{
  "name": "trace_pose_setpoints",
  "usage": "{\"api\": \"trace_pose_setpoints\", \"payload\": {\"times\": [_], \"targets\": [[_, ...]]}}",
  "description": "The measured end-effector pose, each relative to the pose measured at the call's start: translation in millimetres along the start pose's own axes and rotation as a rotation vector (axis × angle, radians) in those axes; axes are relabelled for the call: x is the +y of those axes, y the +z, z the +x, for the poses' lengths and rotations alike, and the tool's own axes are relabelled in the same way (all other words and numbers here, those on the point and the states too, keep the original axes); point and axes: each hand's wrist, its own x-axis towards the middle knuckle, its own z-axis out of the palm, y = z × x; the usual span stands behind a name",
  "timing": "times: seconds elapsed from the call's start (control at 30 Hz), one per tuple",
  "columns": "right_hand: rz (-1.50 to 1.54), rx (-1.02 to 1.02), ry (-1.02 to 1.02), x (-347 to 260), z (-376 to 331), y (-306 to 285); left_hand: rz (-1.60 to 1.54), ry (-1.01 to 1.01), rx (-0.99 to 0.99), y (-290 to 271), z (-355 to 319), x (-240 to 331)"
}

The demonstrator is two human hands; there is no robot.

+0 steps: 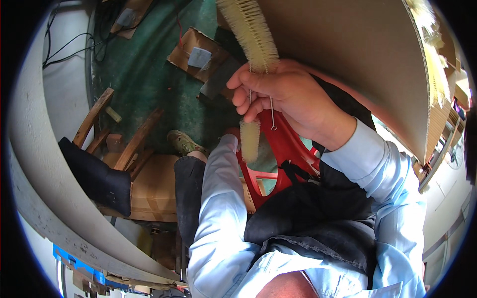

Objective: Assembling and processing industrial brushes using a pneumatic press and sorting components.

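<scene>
Green, dull-painted floor (144,84) forms the background, with a flat tan cardboard scrap (191,41) lying on it beyond a red, open-framed plastic stool (293,144). Left of the stool are a brown wooden frame (139,139) with straight-sided, grained bars and a soft black cloth pad (97,181). Beyond the stool and to its right rises a smooth brown cardboard panel (348,44) with a ribbed cut edge.

Brush handling appears to be the step in hand. The right hand (283,89) is above the stool, its thumb and fingers pinching a long cream bristle brush (248,35). Dense, springy-looking bristles ring its core, and a thin metal wire stem (272,111) ends in a small round eye. Below the fingers, partly overlapping the stool's left side, hangs a short cream bristle brush (250,141), compact and nearly cylindrical; whether both share one wire cannot be told. Only a sliver of the left hand (232,131) shows, left of the stool, so its grip is unclear. Any next move would seem to call for steadying the wire without crushing the bristles.
</scene>
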Motion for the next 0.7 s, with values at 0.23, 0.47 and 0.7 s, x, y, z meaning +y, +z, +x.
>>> {"api": "trace_pose_setpoints", "payload": {"times": [0.23, 0.47, 0.7], "targets": [[0.043, -0.022, -0.011, -6.4, -5.0, 2.0, -0.116, -0.26, 0.245, -76.0, -65.7, -123.7], [0.005, -0.047, -0.017, -9.0, -7.1, 1.3, -0.138, -0.144, 0.447, -99.5, -102.9, -139.1], [0.047, -0.007, 0.023, -10.4, -9.6, 6.9, -1.289, -0.359, 1.058, -127.8, -35.8, -72.2]]}}
